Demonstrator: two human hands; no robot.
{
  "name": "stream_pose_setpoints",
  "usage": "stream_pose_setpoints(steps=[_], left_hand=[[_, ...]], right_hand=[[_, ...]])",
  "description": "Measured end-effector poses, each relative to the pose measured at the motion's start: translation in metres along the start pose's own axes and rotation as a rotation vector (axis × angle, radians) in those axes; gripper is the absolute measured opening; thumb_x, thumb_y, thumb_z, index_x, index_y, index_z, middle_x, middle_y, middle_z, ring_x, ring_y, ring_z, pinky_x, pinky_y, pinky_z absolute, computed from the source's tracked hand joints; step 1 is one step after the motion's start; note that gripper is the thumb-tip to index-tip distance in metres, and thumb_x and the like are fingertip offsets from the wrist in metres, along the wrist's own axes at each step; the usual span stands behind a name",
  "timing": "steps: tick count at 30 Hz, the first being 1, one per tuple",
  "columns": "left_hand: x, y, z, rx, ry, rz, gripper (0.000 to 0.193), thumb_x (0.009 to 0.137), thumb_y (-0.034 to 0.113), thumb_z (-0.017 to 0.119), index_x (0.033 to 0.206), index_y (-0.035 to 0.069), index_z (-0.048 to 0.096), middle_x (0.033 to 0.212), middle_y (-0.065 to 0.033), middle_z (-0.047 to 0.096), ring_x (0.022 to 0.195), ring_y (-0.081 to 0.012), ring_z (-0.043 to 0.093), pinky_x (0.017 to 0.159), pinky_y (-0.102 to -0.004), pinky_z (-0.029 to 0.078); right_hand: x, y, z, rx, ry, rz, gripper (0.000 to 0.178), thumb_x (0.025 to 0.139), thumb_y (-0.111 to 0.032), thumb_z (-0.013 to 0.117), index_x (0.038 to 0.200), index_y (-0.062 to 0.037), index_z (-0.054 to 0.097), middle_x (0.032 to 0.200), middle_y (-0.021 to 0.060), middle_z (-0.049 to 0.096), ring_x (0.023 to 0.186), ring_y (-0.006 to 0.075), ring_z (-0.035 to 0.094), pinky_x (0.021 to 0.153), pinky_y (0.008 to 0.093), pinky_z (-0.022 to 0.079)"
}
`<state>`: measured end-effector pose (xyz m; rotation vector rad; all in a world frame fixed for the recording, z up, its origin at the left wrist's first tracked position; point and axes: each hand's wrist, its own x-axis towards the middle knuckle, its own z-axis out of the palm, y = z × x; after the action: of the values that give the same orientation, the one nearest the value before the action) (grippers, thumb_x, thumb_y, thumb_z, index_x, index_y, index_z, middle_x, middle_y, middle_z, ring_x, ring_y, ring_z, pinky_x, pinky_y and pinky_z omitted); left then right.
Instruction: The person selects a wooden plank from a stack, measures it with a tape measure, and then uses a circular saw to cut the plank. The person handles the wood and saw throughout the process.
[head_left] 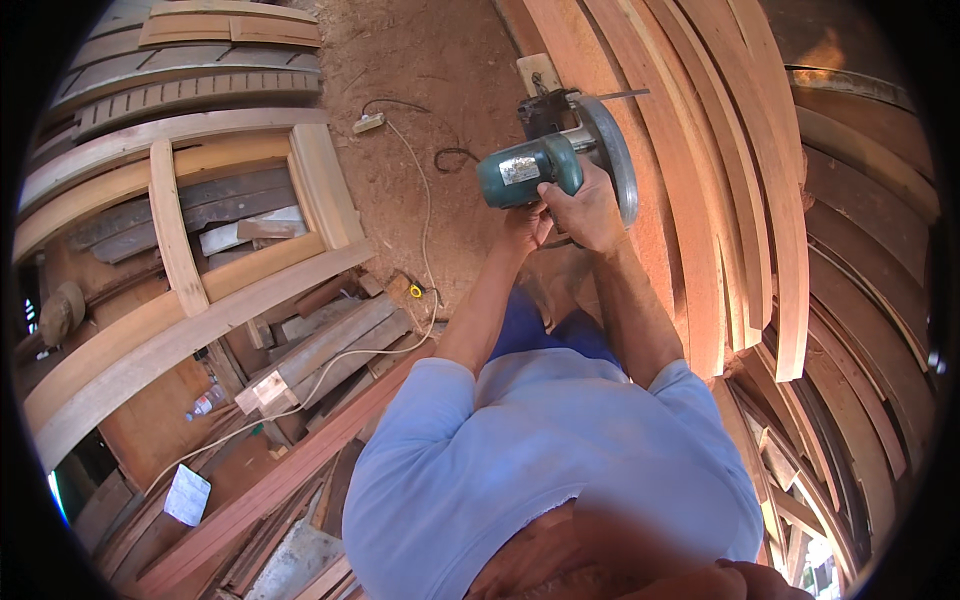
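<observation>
"What are you wearing?"
"My shirt [560,420] is pale blue, loose and creased, with a rounded neckline [543,511]."
"And the sleeves [405,415]?"
"Short and the same pale blue, leaving my forearms [638,300] bare. Below the shirt I have on deep blue legwear [508,330]; its length I can't tell."

Bright middle, fisheye-bent edges, black corners, blurred patch low

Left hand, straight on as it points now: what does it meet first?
Likely the green motor housing of the circular saw, just ahead of the left hand. They may already be touching; depth is unclear there.
</observation>
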<state>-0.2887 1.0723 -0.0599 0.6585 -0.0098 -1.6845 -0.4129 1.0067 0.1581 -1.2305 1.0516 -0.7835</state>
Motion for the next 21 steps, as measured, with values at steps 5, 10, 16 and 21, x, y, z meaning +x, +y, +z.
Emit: stream_pose_setpoints(steps=[5, 10, 16, 21], left_hand=[[0.002, 0.008, 0.010, 0.000, 0.028, -0.030, 0.049, 0.087, 0.004, 0.082, 0.130, 0.013, 0.061, 0.129, -0.0029, 0.066, 0.121, -0.0204, 0.063, 0.103, -0.0386, 0.055], [0.004, 0.014, 0.016, -0.065, 0.042, -0.100, 0.048, 0.085, 0.003, 0.084, 0.127, 0.013, 0.063, 0.124, -0.0013, 0.068, 0.116, -0.0184, 0.065, 0.101, -0.0357, 0.056], [0.015, 0.020, 0.009, -0.020, 0.000, -0.092, 0.041, 0.084, 0.006, 0.086, 0.119, 0.013, 0.067, 0.116, 0.0001, 0.071, 0.107, -0.0161, 0.069, 0.096, -0.0333, 0.058], [0.021, 0.031, 0.018, -0.013, -0.049, -0.087, 0.041, 0.083, 0.006, 0.086, 0.119, 0.013, 0.067, 0.115, -0.0005, 0.072, 0.107, -0.0161, 0.069, 0.096, -0.0334, 0.058]], right_hand=[[0.008, 0.006, -0.003, -0.024, 0.026, 0.018, 0.031, 0.088, -0.009, 0.072, 0.116, 0.0022, 0.065, 0.096, 0.0106, 0.072, 0.092, 0.0193, 0.069, 0.085, 0.0359, 0.055], [0.013, -0.011, -0.004, -0.003, -0.002, 0.169, 0.032, 0.088, -0.009, 0.072, 0.117, 0.0015, 0.064, 0.094, 0.0103, 0.071, 0.091, 0.0179, 0.068, 0.084, 0.0353, 0.054], [0.023, -0.005, 0.000, -0.010, 0.020, 0.067, 0.032, 0.088, -0.008, 0.072, 0.118, 0.0016, 0.064, 0.095, 0.0068, 0.068, 0.089, 0.0148, 0.064, 0.083, 0.0327, 0.053], [0.032, -0.002, 0.002, 0.044, 0.036, 0.005, 0.030, 0.090, -0.004, 0.071, 0.118, 0.0016, 0.065, 0.094, 0.0012, 0.065, 0.087, 0.0085, 0.060, 0.079, 0.0282, 0.051]])
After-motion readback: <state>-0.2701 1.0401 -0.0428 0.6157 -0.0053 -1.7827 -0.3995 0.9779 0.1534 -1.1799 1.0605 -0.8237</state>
